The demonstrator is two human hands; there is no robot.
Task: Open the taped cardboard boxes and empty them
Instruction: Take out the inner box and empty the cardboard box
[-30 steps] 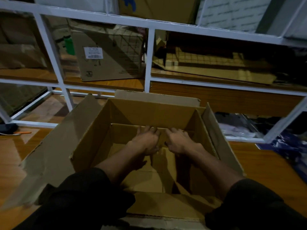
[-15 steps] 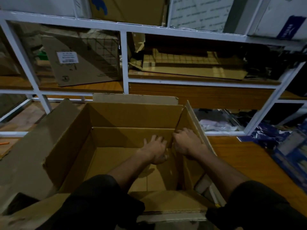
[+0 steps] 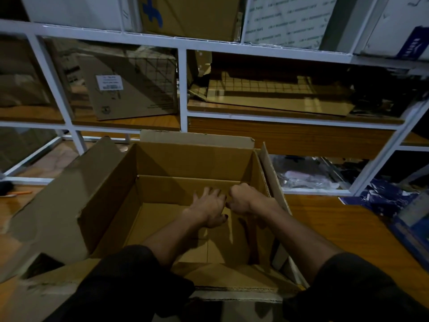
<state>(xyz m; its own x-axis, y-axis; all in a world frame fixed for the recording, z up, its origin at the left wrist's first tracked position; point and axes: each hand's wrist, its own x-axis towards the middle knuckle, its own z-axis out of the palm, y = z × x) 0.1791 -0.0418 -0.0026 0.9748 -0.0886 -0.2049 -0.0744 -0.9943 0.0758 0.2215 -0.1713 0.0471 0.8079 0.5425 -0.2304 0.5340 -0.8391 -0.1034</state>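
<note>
An open brown cardboard box [image 3: 192, 159] stands on the wooden floor in front of me, its flaps folded outward and the large left flap [image 3: 69, 198] lying flat. No goods show inside, only bare cardboard. Both my arms reach in. My left hand [image 3: 209, 205] has its fingers spread and presses against the far right inside of the box. Just to its right, my right hand [image 3: 243, 198] is curled into a fist over the top edge of an upright inner cardboard panel [image 3: 243, 242] by the right wall.
A white metal shelf frame [image 3: 183, 89] runs behind the box. On it stand a labelled carton [image 3: 130, 89] and flat cardboard sheets [image 3: 278, 96]. Plastic-wrapped items [image 3: 306, 180] lie under the shelf, blue packaging [image 3: 394, 203] at the right, an orange-handled tool [image 3: 18, 193] at far left.
Both hands have shifted from the middle of the box's far wall to its right side, taking the upright inner panel along. My view has swung slightly right.
</note>
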